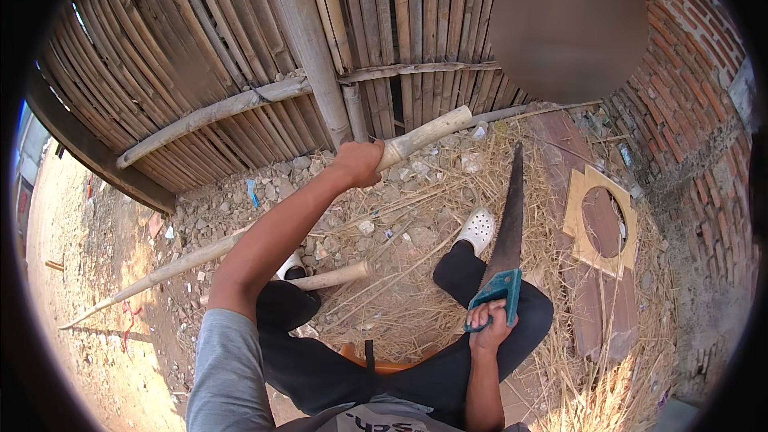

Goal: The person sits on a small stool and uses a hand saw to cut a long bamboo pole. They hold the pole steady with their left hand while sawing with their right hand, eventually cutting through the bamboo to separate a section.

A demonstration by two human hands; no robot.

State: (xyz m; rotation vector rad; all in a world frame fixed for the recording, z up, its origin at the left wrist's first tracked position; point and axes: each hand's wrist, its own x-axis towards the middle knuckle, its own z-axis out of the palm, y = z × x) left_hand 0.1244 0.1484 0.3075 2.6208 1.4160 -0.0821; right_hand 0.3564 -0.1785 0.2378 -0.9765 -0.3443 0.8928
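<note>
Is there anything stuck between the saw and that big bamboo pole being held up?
Nothing that I can see. The saw in the right grip points forward, and the bamboo pole in the left grip lies further left, with an open gap between. Stones and straw show through it, down on the ground.

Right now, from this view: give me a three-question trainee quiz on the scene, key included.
1. What does the left-hand grip hold?
2. True or false: the right-hand grip is on the blade of the handsaw.
3. Where in the picture is the pale board with a round cutout?
A) under the left forearm
B) between the shoes
C) right of the handsaw

Key:
1. A bamboo pole.
2. False; it is on the teal handle.
3. C.
</note>
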